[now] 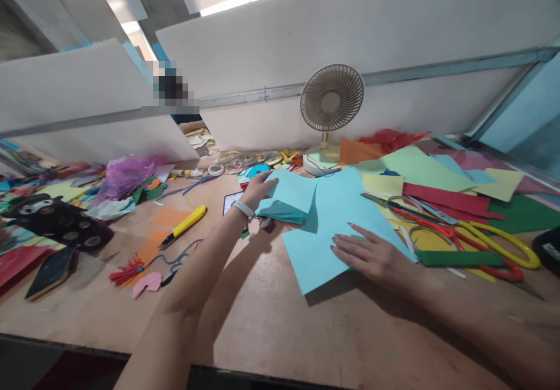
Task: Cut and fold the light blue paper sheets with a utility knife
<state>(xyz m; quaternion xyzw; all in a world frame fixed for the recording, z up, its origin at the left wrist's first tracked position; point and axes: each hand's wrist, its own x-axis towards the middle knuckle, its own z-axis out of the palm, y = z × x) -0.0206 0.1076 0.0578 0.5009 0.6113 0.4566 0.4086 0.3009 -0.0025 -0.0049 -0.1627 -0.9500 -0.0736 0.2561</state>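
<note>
My left hand (259, 190) grips a stack of small light-blue paper pieces (292, 194) by its upper left edge, thumb on top. A larger sheet of light-blue paper (336, 220) lies partly under the stack's right side. On that sheet my right hand (365, 256) rests flat, fingers stretched out and holding nothing. Just right of the sheet are scissors with yellow handles (503, 244) and scissors with orange-red handles (490, 270). Left of my left forearm lies a yellow utility knife (186, 225). Part of a phone (231, 202) shows behind my left wrist.
A small fan (332, 101) stands at the back against a white partition (245, 57). Coloured paper sheets (429, 168) pile up on the right. A red tassel (126, 273), a black spotted pouch (61, 223) and a purple plastic bag (126, 177) lie on the left.
</note>
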